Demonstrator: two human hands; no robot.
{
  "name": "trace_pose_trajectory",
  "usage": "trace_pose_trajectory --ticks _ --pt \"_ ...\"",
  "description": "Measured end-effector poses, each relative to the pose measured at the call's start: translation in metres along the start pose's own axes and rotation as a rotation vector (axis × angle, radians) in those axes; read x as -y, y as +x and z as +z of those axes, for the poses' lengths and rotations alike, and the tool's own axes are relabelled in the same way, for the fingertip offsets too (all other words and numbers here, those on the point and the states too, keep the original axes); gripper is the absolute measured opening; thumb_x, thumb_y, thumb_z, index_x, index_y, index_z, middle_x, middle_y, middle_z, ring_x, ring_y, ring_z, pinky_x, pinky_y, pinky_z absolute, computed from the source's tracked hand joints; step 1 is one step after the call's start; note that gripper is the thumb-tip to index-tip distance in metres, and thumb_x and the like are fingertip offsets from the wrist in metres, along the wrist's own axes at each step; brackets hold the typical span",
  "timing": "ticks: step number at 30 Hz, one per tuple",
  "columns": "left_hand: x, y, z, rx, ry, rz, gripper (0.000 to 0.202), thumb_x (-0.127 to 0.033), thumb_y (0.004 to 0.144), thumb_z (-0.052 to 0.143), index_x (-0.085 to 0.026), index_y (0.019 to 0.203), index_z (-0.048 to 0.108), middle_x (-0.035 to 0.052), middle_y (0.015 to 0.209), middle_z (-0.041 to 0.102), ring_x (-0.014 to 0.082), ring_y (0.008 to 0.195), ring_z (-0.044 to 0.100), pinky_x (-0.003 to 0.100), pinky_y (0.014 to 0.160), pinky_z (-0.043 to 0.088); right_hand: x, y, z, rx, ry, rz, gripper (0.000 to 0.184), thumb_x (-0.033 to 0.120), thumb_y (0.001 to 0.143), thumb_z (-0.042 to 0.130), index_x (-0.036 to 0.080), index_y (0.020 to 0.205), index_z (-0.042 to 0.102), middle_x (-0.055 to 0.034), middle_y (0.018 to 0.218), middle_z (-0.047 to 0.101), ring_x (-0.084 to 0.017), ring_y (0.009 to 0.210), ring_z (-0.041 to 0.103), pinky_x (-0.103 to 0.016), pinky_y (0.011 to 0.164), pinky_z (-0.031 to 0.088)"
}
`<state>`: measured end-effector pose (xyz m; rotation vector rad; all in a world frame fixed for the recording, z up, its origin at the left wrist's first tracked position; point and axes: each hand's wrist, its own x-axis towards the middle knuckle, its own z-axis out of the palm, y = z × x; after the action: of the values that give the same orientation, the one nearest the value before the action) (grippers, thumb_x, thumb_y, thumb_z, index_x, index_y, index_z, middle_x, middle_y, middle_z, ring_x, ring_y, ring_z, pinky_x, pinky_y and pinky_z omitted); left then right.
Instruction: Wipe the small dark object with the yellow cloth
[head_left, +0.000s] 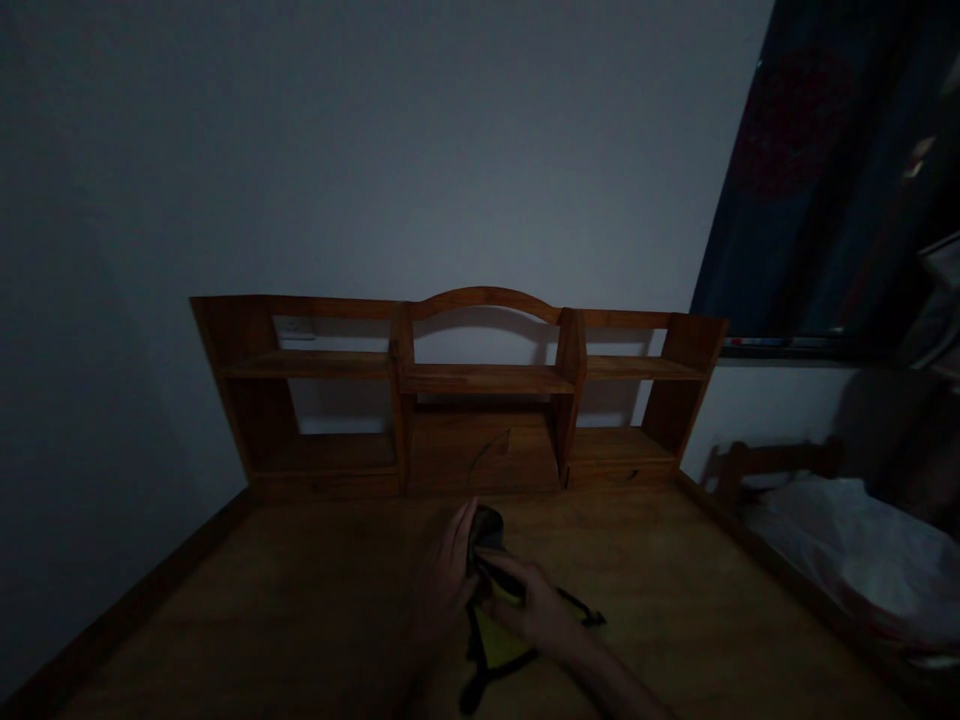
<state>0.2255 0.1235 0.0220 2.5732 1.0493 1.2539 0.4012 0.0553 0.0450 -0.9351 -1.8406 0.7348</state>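
Observation:
Low in the head view, a soft-looking yellow-green item with black edging (496,642) lies partly on the wooden desk top, its exact kind hard to make out in the dim light. A dark rounded part of it (489,522) stands up between my hands. My left hand (448,575) presses against the left side of this dark part with its fingers extended upward and close together. From the right, my right hand (536,605) pinches the item near its middle and covers some of the yellow-green area. Black ends stick out toward the front and right.
At the back of the desk (315,590) stands a wooden shelf unit (487,380) against a pale wall. Raised wooden edges run along both desk sides. Beyond the right edge are a white plastic-like bag (862,540), a wooden chair back (780,460) and a dark curtain (795,200).

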Motion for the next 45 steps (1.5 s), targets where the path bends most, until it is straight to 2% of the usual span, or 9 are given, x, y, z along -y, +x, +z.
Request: trace_pose_trajectory --ticks 4,7,11,15,23,33,36,42,45 --pt "0.001 0.001 0.002 -0.028 -0.045 0.005 0.071 -0.049 0.091 0.040 -0.021 0.151 0.013 0.0124 0.152 0.031 0.0277 0.138 0.034 0.043 0.111 0.033 -0.006 -0.001 -0.005 0.054 0.132 0.033 0.049 0.018 0.084 0.063 0.027 0.131 0.053 -0.0052 0.130 0.061 -0.023 0.118 0.059 -0.044 0.101 0.047" --pt "0.000 0.001 0.002 -0.035 -0.045 0.005 0.070 -0.049 0.091 0.041 -0.021 0.150 0.016 0.0124 0.151 0.034 0.0268 0.136 0.037 0.043 0.110 0.034 -0.001 0.000 -0.010 0.068 -0.125 -0.084 0.050 0.015 0.086 0.056 0.026 0.134 0.051 -0.0060 0.136 0.057 -0.022 0.124 0.053 -0.043 0.106 0.044" --pt "-0.003 0.000 -0.002 0.003 -0.021 -0.003 0.068 -0.049 0.091 0.045 -0.021 0.148 0.022 0.0128 0.149 0.035 0.0272 0.136 0.036 0.043 0.110 0.035 0.010 0.004 -0.017 0.151 -0.556 -0.215 0.074 0.002 0.076 0.050 0.022 0.145 0.036 -0.0063 0.148 0.042 -0.023 0.137 0.038 -0.045 0.115 0.031" --pt "-0.007 0.000 -0.006 0.000 0.044 0.032 0.072 -0.048 0.089 0.051 -0.023 0.149 0.020 0.0119 0.147 0.039 0.0265 0.135 0.038 0.042 0.111 0.034 0.014 0.007 -0.020 0.169 -0.785 -0.274 0.081 -0.002 0.072 0.044 0.018 0.149 0.026 -0.0078 0.151 0.036 -0.023 0.140 0.030 -0.051 0.119 0.018" --pt "-0.005 0.002 -0.010 -0.022 0.091 0.097 0.068 -0.048 0.092 0.044 -0.019 0.149 0.019 0.0129 0.147 0.038 0.0252 0.135 0.036 0.040 0.110 0.034 0.011 0.006 -0.017 0.188 -0.621 -0.203 0.076 -0.001 0.074 0.045 0.018 0.146 0.032 -0.0068 0.151 0.037 -0.021 0.141 0.029 -0.044 0.116 0.030" --pt "-0.011 0.002 -0.012 -0.023 0.033 0.024 0.057 -0.021 0.092 0.043 -0.024 0.146 0.026 0.0091 0.149 0.032 0.0246 0.136 0.033 0.042 0.111 0.032 0.004 0.001 -0.007 0.105 -0.216 -0.089 0.059 0.010 0.085 0.056 0.024 0.141 0.042 -0.0085 0.143 0.048 -0.022 0.132 0.045 -0.043 0.110 0.039" --pt "-0.012 0.002 -0.010 -0.027 -0.057 -0.022 0.062 -0.021 0.086 0.049 -0.025 0.145 0.029 0.0094 0.151 0.025 0.0274 0.136 0.031 0.043 0.110 0.033 0.011 0.001 -0.009 0.135 -0.326 -0.107 0.063 0.012 0.084 0.057 0.023 0.143 0.038 -0.0084 0.145 0.046 -0.023 0.133 0.043 -0.043 0.110 0.039" --pt "-0.020 0.006 -0.002 -0.098 -0.170 -0.170 0.064 -0.010 0.078 0.052 -0.026 0.138 0.036 0.0074 0.139 0.038 0.0220 0.126 0.044 0.038 0.107 0.039 0.019 0.006 -0.013 0.154 -0.728 -0.191 0.071 0.010 0.081 0.052 0.020 0.148 0.028 -0.0086 0.152 0.035 -0.026 0.139 0.033 -0.047 0.114 0.031" --pt "-0.022 0.007 -0.001 -0.068 -0.169 -0.170 0.071 -0.007 0.074 0.051 -0.026 0.140 0.034 0.0065 0.142 0.037 0.0220 0.127 0.043 0.038 0.107 0.039 0.013 0.005 -0.010 0.136 -0.786 -0.195 0.075 0.009 0.080 0.050 0.018 0.149 0.025 -0.0093 0.154 0.030 -0.027 0.140 0.029 -0.047 0.114 0.032"
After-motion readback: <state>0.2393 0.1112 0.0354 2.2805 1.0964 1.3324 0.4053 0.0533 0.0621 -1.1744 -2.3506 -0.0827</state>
